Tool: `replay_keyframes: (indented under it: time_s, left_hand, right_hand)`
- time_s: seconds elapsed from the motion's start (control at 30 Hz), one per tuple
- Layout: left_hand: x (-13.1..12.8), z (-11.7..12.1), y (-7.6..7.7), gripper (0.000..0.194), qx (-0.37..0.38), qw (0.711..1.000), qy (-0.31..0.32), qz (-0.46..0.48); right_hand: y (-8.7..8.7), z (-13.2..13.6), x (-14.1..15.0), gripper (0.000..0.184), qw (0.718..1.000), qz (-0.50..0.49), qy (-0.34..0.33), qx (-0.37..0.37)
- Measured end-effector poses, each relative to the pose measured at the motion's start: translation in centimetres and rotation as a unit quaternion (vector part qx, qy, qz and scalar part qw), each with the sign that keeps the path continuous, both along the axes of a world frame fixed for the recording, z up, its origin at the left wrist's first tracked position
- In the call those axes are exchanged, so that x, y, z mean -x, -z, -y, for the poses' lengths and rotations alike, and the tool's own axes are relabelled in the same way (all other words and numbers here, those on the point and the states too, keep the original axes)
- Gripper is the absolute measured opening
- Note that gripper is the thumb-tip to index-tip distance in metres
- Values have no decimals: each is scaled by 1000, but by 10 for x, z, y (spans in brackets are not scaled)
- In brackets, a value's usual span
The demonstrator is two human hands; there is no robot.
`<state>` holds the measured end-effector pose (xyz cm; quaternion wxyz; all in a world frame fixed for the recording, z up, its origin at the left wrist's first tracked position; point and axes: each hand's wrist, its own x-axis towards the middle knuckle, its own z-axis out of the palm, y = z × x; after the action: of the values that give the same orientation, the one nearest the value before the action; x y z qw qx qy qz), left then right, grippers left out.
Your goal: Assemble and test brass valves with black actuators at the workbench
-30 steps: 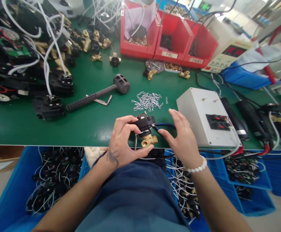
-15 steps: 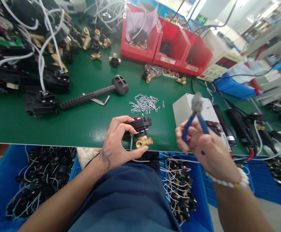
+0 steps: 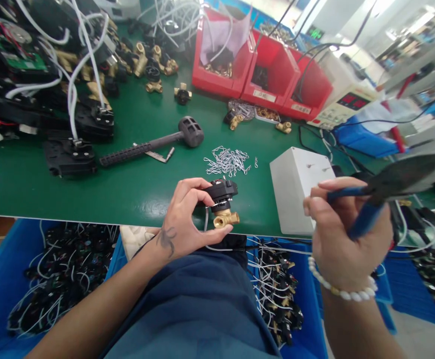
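My left hand (image 3: 187, 219) is closed around a small valve with a brass body (image 3: 225, 218) and a black actuator head, held just over the table's front edge. A pale wire hangs from it behind my fingers. In my right hand (image 3: 348, 234), raised at the right, are blue-handled pliers (image 3: 366, 219), their dark jaws pointing right and blurred. Beyond the valve lies a heap of bent wire clips (image 3: 227, 161), with one clip apart from it. A white box (image 3: 295, 187) stands between the valve and my right hand.
A black mallet (image 3: 157, 142) lies over a small metal tool. Red bins (image 3: 222, 82) line the back. Black housings and brass fittings (image 3: 140, 60) crowd the left. A power supply (image 3: 346, 104) stands back right. Blue crates (image 3: 0, 289) with wired parts sit below the edge.
My right hand has moved right and turned, swinging the pliers' jaws from pointing away to pointing right. My left hand still holds the valve in nearly the same place.
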<state>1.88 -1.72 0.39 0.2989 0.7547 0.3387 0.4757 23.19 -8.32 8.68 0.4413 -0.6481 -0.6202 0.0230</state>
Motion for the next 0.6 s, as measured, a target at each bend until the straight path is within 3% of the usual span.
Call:
replay_keyframes:
  time_s: [0.07,0.13,0.2,0.3,0.37,0.4,0.47,0.53,0.57,0.6]
  left_hand:
    - [0,0,0,37,0,1000,0,1]
    - [0,0,0,38,1,1000,-2,2]
    - [0,0,0,38,5,1000,-4,4]
    - [0,-1,0,37,13,1000,-1,6]
    - [0,-1,0,37,12,1000,1,7]
    - [0,-1,-1,37,11,1000,0,8]
    - [0,-1,-1,37,7,1000,-3,9]
    - [0,-1,-1,36,7,1000,-5,9]
    - [0,-1,-1,36,8,1000,-6,8]
    - [0,-1,0,36,10,1000,-6,9]
  right_hand:
    - [7,-2,1,20,998,54,-37,20]
    - [13,-4,1,22,971,171,-120,112]
    - [15,-6,0,23,950,218,-155,160]
    - [14,-3,-1,23,990,128,-49,29]
    - [15,-1,-1,23,994,77,18,-74]
    - [16,-2,0,23,993,91,14,-77]
    - [17,-5,0,23,980,191,-59,23]
    - [16,-9,0,23,937,291,-135,138]
    - [14,-10,0,22,928,305,-146,156]
    - [13,-11,-1,21,937,295,-134,133]
